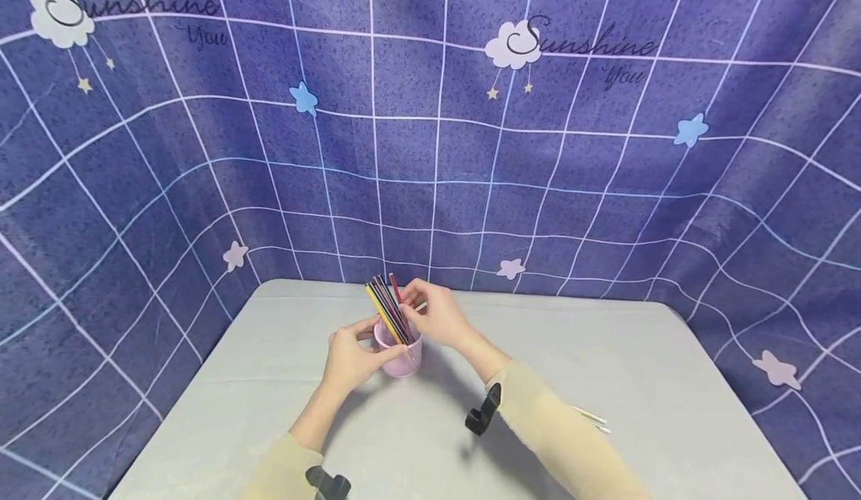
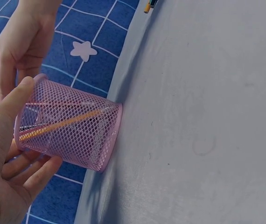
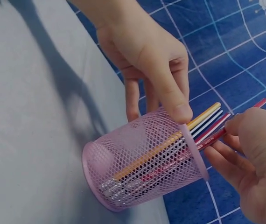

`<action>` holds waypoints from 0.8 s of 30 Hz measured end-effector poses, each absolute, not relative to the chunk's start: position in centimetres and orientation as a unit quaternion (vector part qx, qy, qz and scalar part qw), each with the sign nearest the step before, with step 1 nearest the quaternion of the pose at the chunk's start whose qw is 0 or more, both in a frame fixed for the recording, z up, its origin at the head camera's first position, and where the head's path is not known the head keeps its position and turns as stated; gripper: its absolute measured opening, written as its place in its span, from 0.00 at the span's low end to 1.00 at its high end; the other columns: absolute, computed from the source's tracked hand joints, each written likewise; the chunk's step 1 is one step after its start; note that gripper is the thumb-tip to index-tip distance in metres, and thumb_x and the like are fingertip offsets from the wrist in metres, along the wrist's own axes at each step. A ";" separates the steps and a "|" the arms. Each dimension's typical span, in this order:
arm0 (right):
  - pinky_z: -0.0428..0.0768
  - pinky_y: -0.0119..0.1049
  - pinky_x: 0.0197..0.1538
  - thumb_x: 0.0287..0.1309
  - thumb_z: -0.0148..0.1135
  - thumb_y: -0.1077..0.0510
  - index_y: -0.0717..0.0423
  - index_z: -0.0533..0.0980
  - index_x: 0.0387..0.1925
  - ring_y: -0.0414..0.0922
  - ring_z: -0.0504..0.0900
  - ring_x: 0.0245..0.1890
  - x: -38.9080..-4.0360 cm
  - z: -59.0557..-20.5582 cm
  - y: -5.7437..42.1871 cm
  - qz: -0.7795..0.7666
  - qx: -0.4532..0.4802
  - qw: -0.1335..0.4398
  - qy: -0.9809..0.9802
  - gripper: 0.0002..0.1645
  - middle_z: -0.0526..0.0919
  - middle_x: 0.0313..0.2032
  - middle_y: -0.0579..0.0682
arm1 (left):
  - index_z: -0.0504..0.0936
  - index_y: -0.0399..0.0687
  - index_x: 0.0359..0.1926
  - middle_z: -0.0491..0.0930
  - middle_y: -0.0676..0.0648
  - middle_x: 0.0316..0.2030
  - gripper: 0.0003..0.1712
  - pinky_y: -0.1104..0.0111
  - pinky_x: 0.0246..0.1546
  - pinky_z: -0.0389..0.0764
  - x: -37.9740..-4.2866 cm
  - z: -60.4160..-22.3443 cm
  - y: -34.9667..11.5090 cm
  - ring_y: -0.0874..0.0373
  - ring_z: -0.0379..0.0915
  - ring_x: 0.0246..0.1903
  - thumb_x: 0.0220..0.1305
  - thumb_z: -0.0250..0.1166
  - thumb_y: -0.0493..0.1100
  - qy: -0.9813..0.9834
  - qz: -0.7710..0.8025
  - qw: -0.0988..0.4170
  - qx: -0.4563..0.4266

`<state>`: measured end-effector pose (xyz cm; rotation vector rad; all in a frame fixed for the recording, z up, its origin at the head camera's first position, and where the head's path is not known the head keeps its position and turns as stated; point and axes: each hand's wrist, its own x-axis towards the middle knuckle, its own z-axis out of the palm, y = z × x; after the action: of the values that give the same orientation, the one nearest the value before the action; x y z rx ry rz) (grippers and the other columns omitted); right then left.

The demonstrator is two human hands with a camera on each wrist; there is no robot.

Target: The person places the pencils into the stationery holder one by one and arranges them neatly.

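A pink mesh pencil cup [image 1: 401, 365] stands upright near the back of the table. My left hand [image 1: 347, 358] grips it at the rim, with the thumb on the near side and the fingers around the far side. Several pencils [image 1: 383, 309], one yellow and others dark or red, lean to the left out of the cup. Between thumb and fingertips my right hand [image 3: 259, 158] pinches a red pencil [image 3: 260, 103], its lower part inside the mesh. The yellow pencil [image 2: 63, 125] shows through the cup wall in the left wrist view.
Pale, thin sticks [image 1: 592, 415] lie on the grey-covered table [image 1: 222, 410] to the right, partly behind the right sleeve [image 1: 558, 433]. A blue gridded curtain [image 1: 430, 149] rises behind the table and along its sides.
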<state>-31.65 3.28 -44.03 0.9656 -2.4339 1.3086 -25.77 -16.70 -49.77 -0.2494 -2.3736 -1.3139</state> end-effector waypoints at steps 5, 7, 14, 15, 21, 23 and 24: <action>0.87 0.25 0.36 0.66 0.69 0.65 0.58 0.81 0.41 0.41 0.88 0.32 -31.9 -44.4 2.7 0.400 0.331 0.112 -0.847 0.04 0.90 0.34 0.51 | 0.87 0.38 0.60 0.91 0.38 0.49 0.45 0.57 0.37 0.94 -25.9 -49.9 -16.7 0.44 0.93 0.42 0.43 0.90 0.56 -0.854 -0.467 0.209 -0.092; 0.87 0.25 0.36 0.65 0.69 0.64 0.58 0.82 0.40 0.40 0.87 0.31 -32.1 -44.5 2.4 0.387 0.331 0.116 -0.853 0.04 0.90 0.33 0.50 | 0.87 0.39 0.59 0.91 0.38 0.49 0.44 0.58 0.36 0.94 -25.9 -50.0 -16.8 0.44 0.93 0.41 0.43 0.89 0.56 -0.854 -0.466 0.210 -0.095; 0.85 0.22 0.37 0.63 0.70 0.65 0.58 0.83 0.40 0.37 0.86 0.30 -32.0 -44.9 1.6 0.364 0.330 0.123 -0.862 0.04 0.90 0.32 0.49 | 0.88 0.40 0.60 0.91 0.39 0.49 0.44 0.62 0.35 0.94 -25.9 -50.4 -16.9 0.46 0.93 0.41 0.42 0.90 0.56 -0.855 -0.468 0.202 -0.095; 0.85 0.22 0.36 0.62 0.70 0.65 0.58 0.82 0.39 0.37 0.87 0.30 -32.0 -44.9 1.5 0.365 0.331 0.123 -0.862 0.05 0.90 0.32 0.49 | 0.88 0.41 0.60 0.91 0.39 0.50 0.44 0.62 0.35 0.94 -25.9 -50.4 -16.9 0.46 0.93 0.41 0.42 0.90 0.56 -0.855 -0.468 0.201 -0.095; 0.84 0.21 0.36 0.61 0.70 0.66 0.58 0.82 0.39 0.38 0.86 0.30 -32.1 -44.5 1.2 0.365 0.326 0.131 -0.862 0.05 0.90 0.32 0.49 | 0.87 0.37 0.60 0.90 0.36 0.50 0.45 0.68 0.33 0.93 -26.0 -50.0 -17.1 0.43 0.93 0.41 0.43 0.89 0.55 -0.851 -0.473 0.203 -0.099; 0.84 0.21 0.37 0.61 0.70 0.66 0.58 0.82 0.39 0.39 0.86 0.30 -32.0 -44.4 1.5 0.369 0.325 0.136 -0.860 0.05 0.89 0.32 0.50 | 0.86 0.37 0.60 0.90 0.35 0.50 0.45 0.66 0.33 0.93 -26.0 -49.9 -17.0 0.42 0.93 0.41 0.43 0.90 0.55 -0.850 -0.476 0.200 -0.098; 0.85 0.21 0.37 0.61 0.70 0.66 0.59 0.82 0.39 0.40 0.87 0.30 -31.9 -44.3 1.7 0.373 0.326 0.136 -0.858 0.05 0.89 0.32 0.50 | 0.86 0.37 0.60 0.90 0.35 0.50 0.45 0.65 0.33 0.93 -26.1 -49.8 -16.9 0.42 0.93 0.41 0.43 0.90 0.54 -0.851 -0.476 0.198 -0.097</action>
<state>-31.92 1.71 -44.26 0.9449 -2.4826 1.0808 -26.07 -16.94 -49.84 -0.2714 -2.3820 -1.3314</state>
